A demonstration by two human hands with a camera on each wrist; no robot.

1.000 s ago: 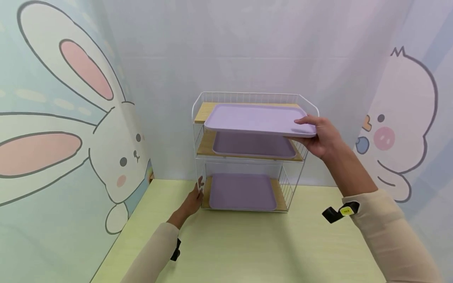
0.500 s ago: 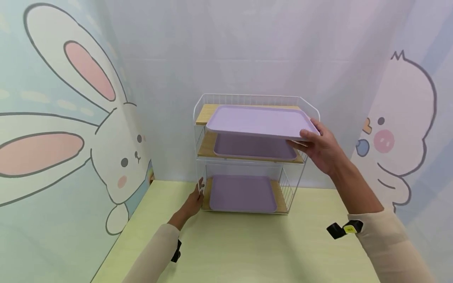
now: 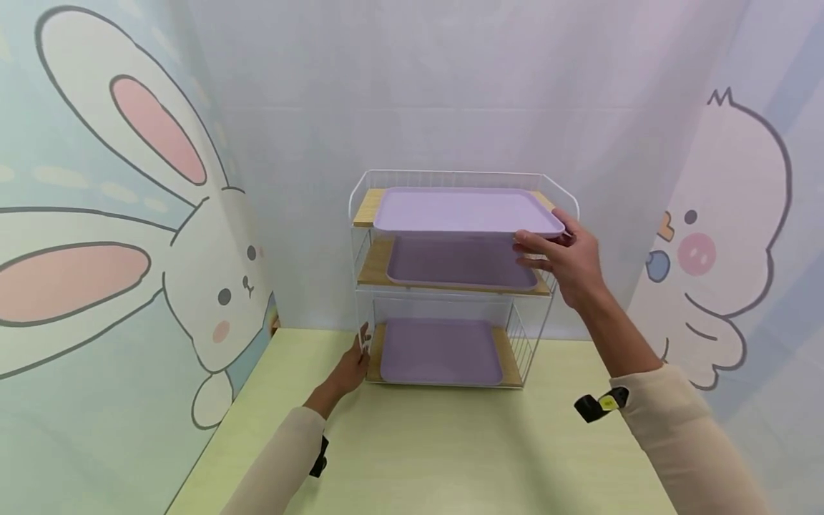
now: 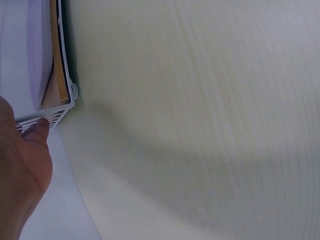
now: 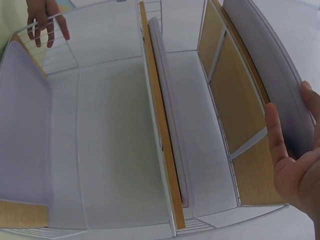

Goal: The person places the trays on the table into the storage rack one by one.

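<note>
A white wire rack [image 3: 454, 292] with three wooden shelves stands on the table, a light purple tray on each level. My right hand [image 3: 569, 257] holds the top tray [image 3: 466, 211] by its front right corner. In the right wrist view, one finger lies on that tray's upper side [image 5: 272, 55] and another reaches under its edge. The middle tray [image 3: 460, 262] and bottom tray [image 3: 440, 350] lie on their shelves. My left hand [image 3: 350, 366] rests against the rack's left wire side, low down, its fingers fairly straight in the right wrist view.
The pale yellow-green table [image 3: 450, 450] extends in front of the rack. Behind hangs a plain light curtain [image 3: 450, 86]. Cartoon-printed sheets, a rabbit [image 3: 212, 279] at left and a chick [image 3: 727, 207] at right, flank the table.
The top tray has shifted left and back over the top shelf and sits more level. My right hand moved with it, its grip shifting to the front corner. The left hand stays put.
</note>
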